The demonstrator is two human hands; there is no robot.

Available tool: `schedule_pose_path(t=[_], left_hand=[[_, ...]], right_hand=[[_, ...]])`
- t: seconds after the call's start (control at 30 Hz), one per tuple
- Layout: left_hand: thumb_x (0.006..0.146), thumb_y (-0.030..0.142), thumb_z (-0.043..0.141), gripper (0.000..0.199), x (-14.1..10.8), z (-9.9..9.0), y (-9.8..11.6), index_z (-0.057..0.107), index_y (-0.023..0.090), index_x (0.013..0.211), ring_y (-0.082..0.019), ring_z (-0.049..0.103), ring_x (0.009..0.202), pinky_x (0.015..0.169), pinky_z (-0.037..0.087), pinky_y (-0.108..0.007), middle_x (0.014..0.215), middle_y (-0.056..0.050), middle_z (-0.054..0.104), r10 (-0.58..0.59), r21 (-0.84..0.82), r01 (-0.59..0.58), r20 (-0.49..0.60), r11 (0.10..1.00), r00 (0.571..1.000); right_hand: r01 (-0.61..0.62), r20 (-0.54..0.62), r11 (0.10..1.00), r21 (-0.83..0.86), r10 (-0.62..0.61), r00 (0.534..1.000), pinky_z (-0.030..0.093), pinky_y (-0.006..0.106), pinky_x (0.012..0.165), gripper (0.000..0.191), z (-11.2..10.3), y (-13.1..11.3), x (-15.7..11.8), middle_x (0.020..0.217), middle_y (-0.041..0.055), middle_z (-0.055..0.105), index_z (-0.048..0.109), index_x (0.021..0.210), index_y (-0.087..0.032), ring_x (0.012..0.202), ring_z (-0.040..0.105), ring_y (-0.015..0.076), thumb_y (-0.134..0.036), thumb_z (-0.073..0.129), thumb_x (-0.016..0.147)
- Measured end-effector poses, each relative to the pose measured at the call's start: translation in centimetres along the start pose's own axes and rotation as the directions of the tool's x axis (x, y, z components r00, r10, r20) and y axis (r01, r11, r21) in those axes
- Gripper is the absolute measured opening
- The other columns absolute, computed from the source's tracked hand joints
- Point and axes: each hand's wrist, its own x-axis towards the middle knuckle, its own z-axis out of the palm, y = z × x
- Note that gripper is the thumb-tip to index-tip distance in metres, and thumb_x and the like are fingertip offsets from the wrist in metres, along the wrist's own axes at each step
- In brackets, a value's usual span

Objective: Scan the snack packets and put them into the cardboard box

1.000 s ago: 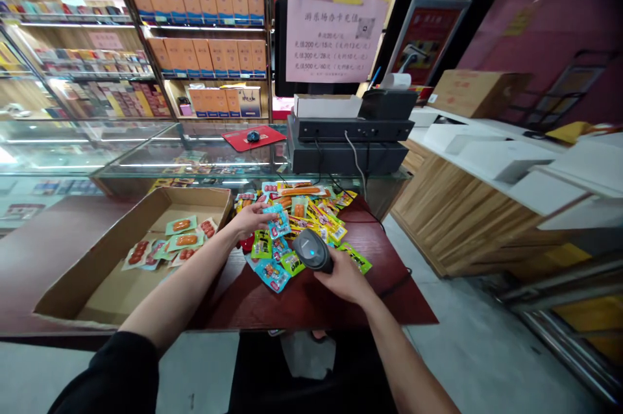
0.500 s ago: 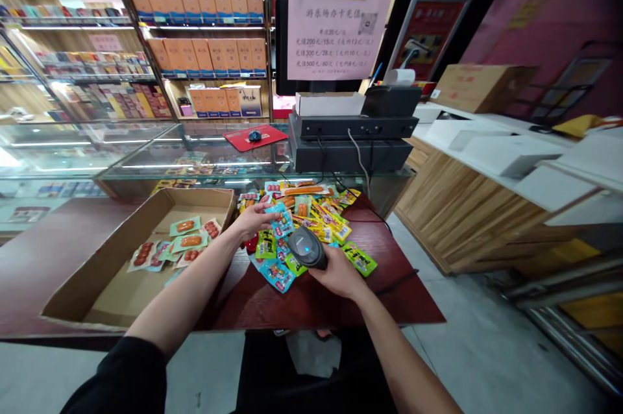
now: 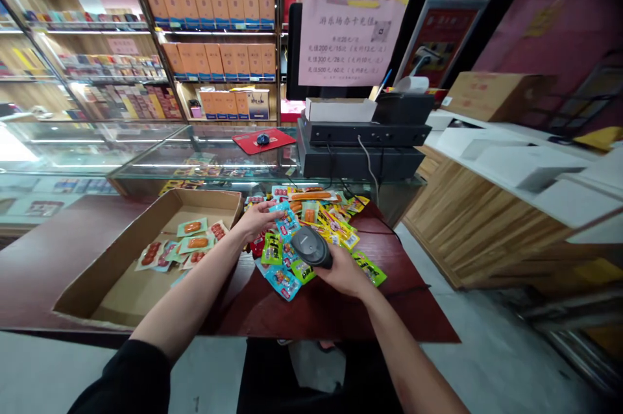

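My left hand (image 3: pixel 256 219) pinches a blue snack packet (image 3: pixel 287 219) by its edge, above a heap of packaged snacks. In my right hand (image 3: pixel 344 269) is a dark barcode scanner (image 3: pixel 311 246), its head turned toward that packet. Around them on the dark red table (image 3: pixel 233 310) lie several packets: a green one (image 3: pixel 272 248) below my left hand, another blue one (image 3: pixel 283 281) nearer me, and a green one (image 3: pixel 370 268) right of the scanner. A long sausage packet (image 3: pixel 311 196) lies at the back of the heap.
Left of the heap stands an open cardboard box (image 3: pixel 109 310) holding several sausage packets (image 3: pixel 192 227). Behind the table is a glass counter (image 3: pixel 204 148) with a mouse (image 3: pixel 263 139) on a red pad and a black cash register unit (image 3: pixel 360 161). Cables run down to the table.
The whole view has shifted slightly, with things now a little further right and lower. A blue light on the scanner no longer shows. Both hands keep their holds.
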Motion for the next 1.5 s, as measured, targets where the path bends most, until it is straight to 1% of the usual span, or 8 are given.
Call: schedule_pose_path(t=[0.17, 0.3, 0.47, 0.83, 1.13, 1.23, 1.33, 1.5], left_hand=[[0.054, 0.04, 0.085, 0.053, -0.4, -2.7, 3.7, 0.064, 0.016, 0.096, -0.015, 0.067, 0.073, 0.065, 0.052, -0.024, 0.085, -0.004, 0.071, 0.202, 0.151, -0.182, -0.125, 0.972, 0.972], [0.057, 0.045, 0.082, 0.052, -2.0, -7.4, 7.0, 0.065, 0.015, 0.097, -0.017, 0.067, 0.077, 0.069, 0.053, -0.027, 0.086, -0.005, 0.072, 0.421, 0.331, -0.326, -0.273, 0.885, 0.865], [0.059, 0.046, 0.08, 0.048, -3.9, -11.1, 8.4, 0.07, 0.015, 0.095, -0.017, 0.065, 0.071, 0.065, 0.05, -0.025, 0.078, -0.005, 0.071, 0.457, 0.628, -0.129, -0.395, 0.767, 0.797], [0.065, 0.046, 0.075, 0.037, 1.0, -0.1, 0.7, 0.072, 0.021, 0.093, -0.023, 0.063, 0.075, 0.07, 0.045, -0.03, 0.081, -0.008, 0.068, 0.309, 0.923, -0.186, 0.078, 0.338, 0.948], [0.062, 0.042, 0.075, 0.06, 1.8, 3.0, -2.0, 0.058, 0.013, 0.112, -0.034, 0.056, 0.106, 0.086, 0.045, -0.039, 0.117, -0.02, 0.057, 0.199, 0.991, 0.012, 0.014, -0.132, 0.98], [0.063, 0.032, 0.071, 0.044, 1.9, 1.6, -0.7, 0.064, 0.012, 0.101, -0.03, 0.062, 0.094, 0.08, 0.047, -0.036, 0.103, -0.016, 0.064, 0.187, 1.0, -0.023, 0.02, 0.018, 0.982], [0.063, 0.028, 0.07, 0.032, 2.1, -0.5, 0.7, 0.068, 0.014, 0.091, -0.022, 0.065, 0.081, 0.076, 0.049, -0.032, 0.088, -0.008, 0.069, 0.159, 0.915, -0.004, -0.066, 0.403, 0.985], [0.057, 0.028, 0.079, 0.038, 2.3, -2.5, 2.0, 0.071, 0.012, 0.091, -0.02, 0.068, 0.082, 0.08, 0.052, -0.033, 0.086, -0.007, 0.073, 0.032, 0.314, 0.023, -0.168, 0.949, 0.985]], right_hand=[[0.062, 0.084, 0.994, -0.084, -0.055, 0.995, 0.049, 0.029, 0.071, 0.034, -2.8, -1.3, 5.0, 0.091, 0.0043, 0.072, 0.068, 0.1, -0.018, 0.082, 0.065, 0.0226, -0.022, 0.069, 0.066], [0.144, 0.165, 0.988, -0.051, -0.134, 0.977, 0.049, 0.03, 0.073, 0.036, -5.4, -1.8, 9.0, 0.095, 0.003, 0.072, 0.068, 0.104, -0.021, 0.085, 0.065, 0.0243, -0.025, 0.069, 0.068], [0.177, 0.256, 0.984, 0.01, -0.173, 0.951, 0.05, 0.034, 0.082, 0.041, -7.3, -0.7, 11.1, 0.104, 0.0043, 0.071, 0.066, 0.11, -0.019, 0.095, 0.064, 0.0271, -0.025, 0.069, 0.07], [0.21, 0.365, 0.978, 0.001, -0.195, 0.91, 0.05, 0.032, 0.079, 0.041, -8.5, 1.2, 11.1, 0.101, 0.0026, 0.072, 0.068, 0.108, -0.024, 0.091, 0.065, 0.0258, -0.025, 0.072, 0.067], [0.286, 0.483, 0.951, -0.119, -0.197, 0.853, 0.048, 0.03, 0.077, 0.043, -9.6, 0.8, 10.1, 0.106, 0.0047, 0.071, 0.063, 0.115, -0.021, 0.095, 0.064, 0.0247, -0.025, 0.068, 0.072], [0.279, 0.484, 0.951, -0.13, -0.185, 0.856, 0.049, 0.031, 0.076, 0.05, -9.4, 1.0, 10.0, 0.107, 0.0048, 0.071, 0.06, 0.121, -0.023, 0.096, 0.065, 0.0262, -0.028, 0.068, 0.072], [0.273, 0.489, 0.958, -0.089, -0.197, 0.85, 0.05, 0.031, 0.076, 0.051, -9.0, 1.0, 10.1, 0.107, 0.0038, 0.07, 0.059, 0.123, -0.024, 0.096, 0.065, 0.0262, -0.027, 0.067, 0.073], [0.273, 0.433, 0.959, -0.078, -0.214, 0.876, 0.049, 0.032, 0.081, 0.053, -7.8, 0.9, 10.4, 0.112, 0.0031, 0.069, 0.059, 0.123, -0.024, 0.102, 0.063, 0.0254, -0.023, 0.068, 0.07]])
